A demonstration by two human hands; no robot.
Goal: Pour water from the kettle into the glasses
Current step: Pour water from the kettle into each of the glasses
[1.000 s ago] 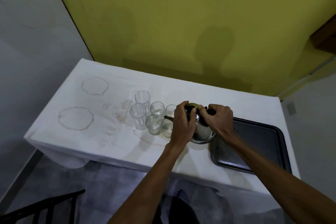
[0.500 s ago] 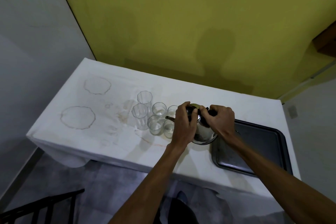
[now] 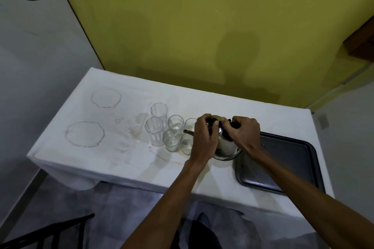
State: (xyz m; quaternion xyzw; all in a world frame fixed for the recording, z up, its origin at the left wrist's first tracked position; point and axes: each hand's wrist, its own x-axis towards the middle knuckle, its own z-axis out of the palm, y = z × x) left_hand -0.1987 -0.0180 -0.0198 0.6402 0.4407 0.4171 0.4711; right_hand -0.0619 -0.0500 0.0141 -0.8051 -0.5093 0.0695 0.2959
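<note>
Kettle: I see the steel kettle [image 3: 223,145] tipped toward the left, held above the table [image 3: 202,176] between the glasses and the tray, its thin spout [image 3: 188,131] reaching over the small glasses.
Left hand: my view has the left hand [image 3: 204,140] pressed against the kettle's near side, fingers curled over the lid area at the top; they are wrapped snugly on the kettle body.
Right hand: the right hand [image 3: 242,133] grips the dark handle [image 3: 232,125] at the top, fingers closed round it.
Small glasses: four short glasses [image 3: 175,124] stand in a tight cluster just left of the kettle; the front right one [image 3: 186,143] sits right under the spout, partly hidden by the left hand. I cannot tell whether water is running.
Tall glasses: two taller faceted glasses [image 3: 154,133] stand upright just left of the short ones, one behind the other.
Tray: a dark tray [image 3: 287,168] lies flat on the right end of the table, beneath the right forearm.
Cloth: the white cloth [image 3: 85,133] shows ring-shaped stains at the left end.
</note>
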